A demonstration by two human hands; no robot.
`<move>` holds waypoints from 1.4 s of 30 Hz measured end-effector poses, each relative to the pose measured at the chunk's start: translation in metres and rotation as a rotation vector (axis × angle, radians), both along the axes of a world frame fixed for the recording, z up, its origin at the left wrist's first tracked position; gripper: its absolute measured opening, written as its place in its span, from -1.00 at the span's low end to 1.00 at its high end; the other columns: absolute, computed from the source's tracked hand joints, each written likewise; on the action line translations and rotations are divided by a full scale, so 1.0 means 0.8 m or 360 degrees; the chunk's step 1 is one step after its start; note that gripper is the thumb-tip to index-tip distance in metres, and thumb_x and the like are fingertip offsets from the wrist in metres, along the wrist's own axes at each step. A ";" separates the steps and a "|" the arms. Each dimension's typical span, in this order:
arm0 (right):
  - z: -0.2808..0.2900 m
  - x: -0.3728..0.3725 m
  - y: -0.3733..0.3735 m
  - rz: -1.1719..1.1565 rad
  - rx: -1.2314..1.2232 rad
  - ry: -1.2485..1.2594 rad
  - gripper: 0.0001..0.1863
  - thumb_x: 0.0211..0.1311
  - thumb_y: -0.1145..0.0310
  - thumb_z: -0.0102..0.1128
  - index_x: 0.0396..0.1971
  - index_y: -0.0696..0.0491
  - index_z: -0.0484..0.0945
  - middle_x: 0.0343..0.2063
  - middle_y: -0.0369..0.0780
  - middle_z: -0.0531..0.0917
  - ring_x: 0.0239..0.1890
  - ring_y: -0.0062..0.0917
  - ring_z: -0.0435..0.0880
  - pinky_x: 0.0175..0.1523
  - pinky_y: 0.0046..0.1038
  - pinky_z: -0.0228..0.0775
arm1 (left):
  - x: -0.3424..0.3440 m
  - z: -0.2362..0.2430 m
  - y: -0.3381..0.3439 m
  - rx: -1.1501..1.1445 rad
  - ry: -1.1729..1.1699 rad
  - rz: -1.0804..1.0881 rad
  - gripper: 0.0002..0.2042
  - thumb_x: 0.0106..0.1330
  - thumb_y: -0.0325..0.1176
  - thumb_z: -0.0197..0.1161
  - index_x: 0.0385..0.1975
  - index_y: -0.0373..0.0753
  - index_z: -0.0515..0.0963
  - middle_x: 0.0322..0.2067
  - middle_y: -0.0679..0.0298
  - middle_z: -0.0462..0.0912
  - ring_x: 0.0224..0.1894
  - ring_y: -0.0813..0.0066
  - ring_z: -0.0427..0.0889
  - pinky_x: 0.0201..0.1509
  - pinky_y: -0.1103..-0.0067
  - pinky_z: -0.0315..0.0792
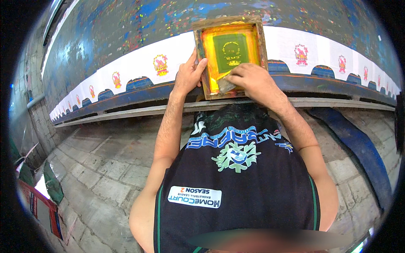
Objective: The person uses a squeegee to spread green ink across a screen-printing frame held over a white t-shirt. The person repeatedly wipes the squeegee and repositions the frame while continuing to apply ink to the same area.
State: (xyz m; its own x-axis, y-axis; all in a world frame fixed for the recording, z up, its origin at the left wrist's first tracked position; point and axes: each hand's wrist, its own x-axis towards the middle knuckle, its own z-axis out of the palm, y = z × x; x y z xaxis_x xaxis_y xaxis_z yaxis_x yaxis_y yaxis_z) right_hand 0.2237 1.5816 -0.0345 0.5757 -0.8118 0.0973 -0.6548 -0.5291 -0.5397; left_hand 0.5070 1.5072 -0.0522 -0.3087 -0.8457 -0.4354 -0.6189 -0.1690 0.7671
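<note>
A wooden screen-printing frame (262, 48) lies on a long strip of white cloth (179, 47). Its mesh is green in the middle, with a pale emblem and wet yellow ink smeared around it. My left hand (190, 75) grips the frame's left side, with the thumb at the near part of the rim. Inside the frame, my right hand (253, 82) is closed around a small squeegee (226, 85), held tilted at the near end of the mesh. Yellow ink coats the squeegee's edge. My right fingertips are partly hidden behind the hand.
Printed emblems in pink and yellow (160, 65) repeat along the cloth to the left; pinkish ones (301, 55) continue to the right. The long table (126, 33) is spattered with paint. A dark blue strip (354, 143) hangs to the floor at right. Paved floor (93, 168) surrounds me.
</note>
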 end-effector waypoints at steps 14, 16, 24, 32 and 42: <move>-0.037 -0.078 -0.090 -0.0555 -0.0057 0.0174 -0.52 0.27 0.61 0.27 0.18 -0.01 0.77 0.11 -0.16 0.81 0.20 -0.16 0.75 0.31 -0.13 0.64 | -0.041 -0.010 0.020 -0.0176 -0.0225 -0.0197 -0.32 0.70 0.07 0.19 0.71 -0.02 0.24 -0.42 0.01 0.84 -0.35 0.11 0.89 -0.14 0.28 0.70; -0.027 -0.078 -0.067 -0.0458 -0.0081 0.0130 -0.53 0.29 0.60 0.25 0.18 -0.02 0.77 0.11 -0.15 0.81 0.20 -0.16 0.76 0.31 -0.14 0.66 | -0.040 -0.007 0.018 -0.0202 -0.0249 -0.0213 -0.26 0.68 0.03 0.17 0.72 -0.14 0.15 -0.38 -0.06 0.86 -0.25 -0.06 0.92 -0.03 0.18 0.76; -0.008 0.045 0.046 -0.0735 0.0062 0.0172 -0.50 0.20 0.54 0.34 0.19 0.01 0.75 0.02 -0.16 0.81 0.08 -0.20 0.82 0.17 -0.17 0.72 | 0.021 -0.037 -0.006 -0.0298 -0.0015 -0.0204 -0.34 0.68 -0.01 0.22 0.65 -0.17 0.29 -0.46 0.10 0.82 -0.53 0.27 0.81 -0.37 0.35 0.66; 0.017 0.087 0.025 -0.0563 0.0343 0.0115 -0.50 0.28 0.63 0.23 0.17 -0.07 0.80 0.09 -0.14 0.82 0.19 -0.17 0.79 0.29 -0.16 0.67 | 0.079 -0.043 -0.005 -0.0092 -0.0056 -0.0203 -0.21 0.60 0.06 0.25 0.63 -0.35 0.24 -0.37 -0.08 0.83 -0.27 -0.16 0.88 -0.15 0.11 0.70; -0.036 0.094 -0.136 -0.0731 0.0137 0.0174 -0.51 0.42 0.62 0.25 0.25 -0.12 0.77 0.16 -0.13 0.80 0.22 -0.13 0.75 0.32 -0.18 0.65 | 0.095 -0.027 -0.028 -0.0212 -0.0258 -0.0345 -0.21 0.63 0.03 0.20 0.59 -0.50 0.19 -0.25 -0.26 0.83 -0.11 -0.30 0.86 0.03 -0.03 0.72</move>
